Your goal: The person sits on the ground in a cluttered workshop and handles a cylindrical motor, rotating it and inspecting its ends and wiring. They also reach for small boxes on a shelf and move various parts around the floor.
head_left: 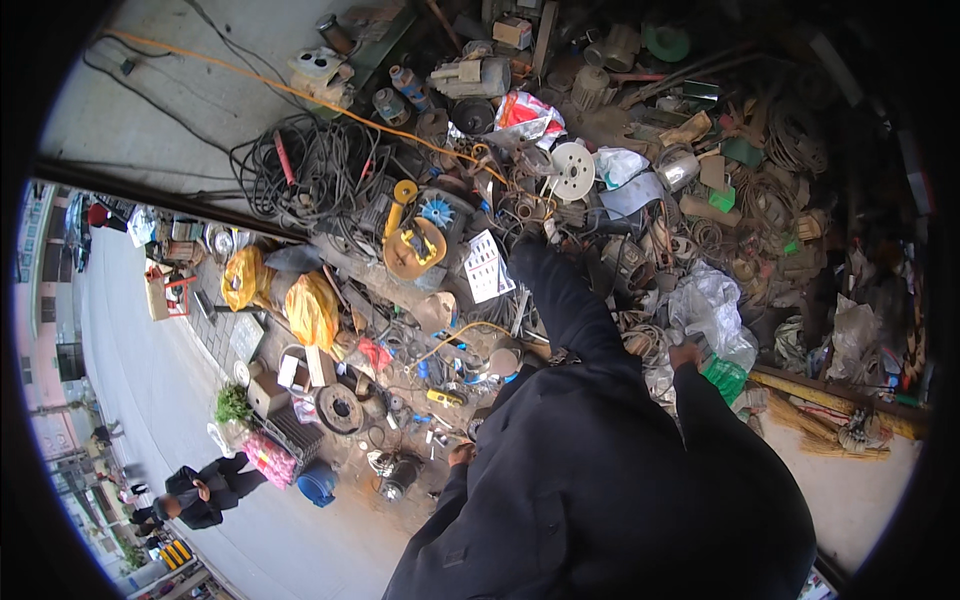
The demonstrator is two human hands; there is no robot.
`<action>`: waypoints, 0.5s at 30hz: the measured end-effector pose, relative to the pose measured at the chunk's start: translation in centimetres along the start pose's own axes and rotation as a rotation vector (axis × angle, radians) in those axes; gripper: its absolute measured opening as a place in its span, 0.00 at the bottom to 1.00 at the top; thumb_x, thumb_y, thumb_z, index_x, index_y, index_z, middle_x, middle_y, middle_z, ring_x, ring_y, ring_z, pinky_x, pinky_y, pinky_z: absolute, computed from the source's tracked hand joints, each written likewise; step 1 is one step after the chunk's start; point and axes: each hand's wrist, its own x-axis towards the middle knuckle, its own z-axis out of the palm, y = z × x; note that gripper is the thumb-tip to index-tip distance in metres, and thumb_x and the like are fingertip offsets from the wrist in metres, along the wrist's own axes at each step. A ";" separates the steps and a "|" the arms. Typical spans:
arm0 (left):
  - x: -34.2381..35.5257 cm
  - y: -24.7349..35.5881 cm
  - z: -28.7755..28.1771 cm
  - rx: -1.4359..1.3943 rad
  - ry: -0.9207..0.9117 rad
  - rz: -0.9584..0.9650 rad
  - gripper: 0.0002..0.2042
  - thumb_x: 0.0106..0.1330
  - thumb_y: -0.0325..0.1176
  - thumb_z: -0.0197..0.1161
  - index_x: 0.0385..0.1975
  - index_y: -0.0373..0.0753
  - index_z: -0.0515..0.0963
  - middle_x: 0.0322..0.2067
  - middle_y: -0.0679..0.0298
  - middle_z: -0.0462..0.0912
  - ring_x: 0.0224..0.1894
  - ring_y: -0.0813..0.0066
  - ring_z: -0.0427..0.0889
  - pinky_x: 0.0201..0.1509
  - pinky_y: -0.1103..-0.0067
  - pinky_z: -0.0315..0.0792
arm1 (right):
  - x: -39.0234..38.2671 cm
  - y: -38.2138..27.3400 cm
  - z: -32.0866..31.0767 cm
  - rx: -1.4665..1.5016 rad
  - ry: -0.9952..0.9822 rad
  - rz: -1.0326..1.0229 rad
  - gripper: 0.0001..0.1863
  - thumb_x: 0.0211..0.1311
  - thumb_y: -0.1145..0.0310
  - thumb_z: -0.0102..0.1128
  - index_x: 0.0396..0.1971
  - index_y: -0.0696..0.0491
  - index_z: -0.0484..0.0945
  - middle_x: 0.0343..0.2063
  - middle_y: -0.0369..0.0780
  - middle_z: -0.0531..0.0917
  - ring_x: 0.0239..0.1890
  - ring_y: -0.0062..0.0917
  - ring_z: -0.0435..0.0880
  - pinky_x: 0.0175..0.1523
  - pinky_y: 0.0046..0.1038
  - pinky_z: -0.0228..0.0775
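My left hand (461, 454) hangs at the left of my dark coat, partly hidden by the sleeve, near a silver motor-like part (398, 478) on the ground. My right hand (686, 354) is at my right side, just above a green plastic bag (722, 378) and beside a crumpled clear plastic sheet (713, 315). Both hands are too small to show what, if anything, they hold. My dark-clad leg (570, 305) reaches forward among metal parts, near a white printed sheet (488, 268) and a yellow tool on a tan disc (413, 250).
Heaped scrap, motors and coiled black cables (285, 170) surround me. An orange cord (330, 105) crosses the upper left. Yellow bags (310, 310), a wheel (340, 410) and a blue bucket (316, 485) line the street side, where a person in dark clothes (205, 495) is. A straw broom (825, 440) lies right.
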 end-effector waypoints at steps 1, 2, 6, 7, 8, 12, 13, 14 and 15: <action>1.6 0.7 -1.1 -0.225 0.017 -0.176 0.07 0.69 0.30 0.60 0.37 0.35 0.81 0.32 0.56 0.86 0.30 0.62 0.87 0.29 0.70 0.78 | 0.6 -1.3 0.0 0.019 -0.004 -0.018 0.23 0.50 0.57 0.63 0.41 0.59 0.85 0.42 0.58 0.87 0.49 0.53 0.86 0.57 0.48 0.77; 3.7 1.8 -2.3 -0.451 0.036 -0.353 0.06 0.69 0.29 0.60 0.37 0.34 0.81 0.32 0.55 0.86 0.29 0.62 0.86 0.27 0.71 0.78 | 1.5 -2.8 0.0 0.035 -0.009 -0.031 0.23 0.50 0.58 0.62 0.41 0.60 0.85 0.42 0.59 0.86 0.50 0.55 0.85 0.57 0.50 0.76; 16.1 8.1 -9.2 -0.745 0.025 -0.787 0.06 0.70 0.28 0.59 0.40 0.33 0.79 0.32 0.53 0.86 0.28 0.64 0.86 0.24 0.74 0.76 | 5.7 -10.1 0.5 0.067 -0.028 0.091 0.24 0.48 0.56 0.66 0.41 0.59 0.85 0.44 0.57 0.87 0.51 0.53 0.85 0.59 0.48 0.77; 20.3 9.8 -11.2 -0.718 0.006 -0.761 0.06 0.70 0.28 0.58 0.40 0.33 0.79 0.32 0.53 0.86 0.27 0.64 0.85 0.24 0.74 0.76 | 6.8 -11.7 0.5 0.164 -0.031 0.100 0.25 0.50 0.54 0.66 0.42 0.57 0.86 0.44 0.56 0.87 0.52 0.53 0.85 0.60 0.49 0.76; 24.5 11.6 -13.1 -0.623 -0.002 -0.730 0.07 0.70 0.28 0.59 0.42 0.32 0.79 0.32 0.54 0.86 0.26 0.64 0.85 0.25 0.73 0.78 | 7.8 -13.0 0.5 0.125 -0.065 0.108 0.25 0.51 0.53 0.66 0.43 0.57 0.86 0.45 0.56 0.87 0.52 0.54 0.85 0.60 0.49 0.76; 42.7 22.0 -19.7 -0.465 -0.112 -0.534 0.07 0.71 0.33 0.58 0.33 0.38 0.79 0.28 0.57 0.86 0.22 0.71 0.82 0.23 0.76 0.73 | 12.0 -17.1 -0.7 0.060 -0.050 0.083 0.18 0.56 0.57 0.61 0.32 0.59 0.84 0.38 0.56 0.87 0.44 0.55 0.86 0.51 0.53 0.78; 46.7 25.5 -20.5 -0.462 -0.031 -0.472 0.07 0.71 0.32 0.57 0.30 0.39 0.77 0.24 0.61 0.83 0.20 0.73 0.79 0.21 0.76 0.70 | 12.9 -17.8 -1.4 0.043 -0.071 0.101 0.18 0.55 0.57 0.63 0.33 0.59 0.84 0.37 0.56 0.87 0.43 0.55 0.87 0.50 0.53 0.79; 50.0 29.0 -21.9 -0.448 -0.053 -0.353 0.07 0.70 0.33 0.57 0.30 0.40 0.77 0.23 0.62 0.82 0.20 0.73 0.79 0.22 0.77 0.71 | 13.7 -18.2 -2.4 0.027 -0.103 0.120 0.18 0.54 0.57 0.65 0.33 0.59 0.85 0.37 0.56 0.87 0.43 0.55 0.87 0.50 0.52 0.79; 52.6 32.5 -22.3 -0.480 0.002 -0.277 0.07 0.70 0.34 0.58 0.31 0.40 0.78 0.24 0.61 0.83 0.20 0.73 0.80 0.22 0.77 0.71 | 14.7 -19.2 -3.3 -0.002 -0.147 0.174 0.19 0.52 0.56 0.66 0.34 0.58 0.85 0.36 0.56 0.87 0.43 0.55 0.87 0.50 0.52 0.80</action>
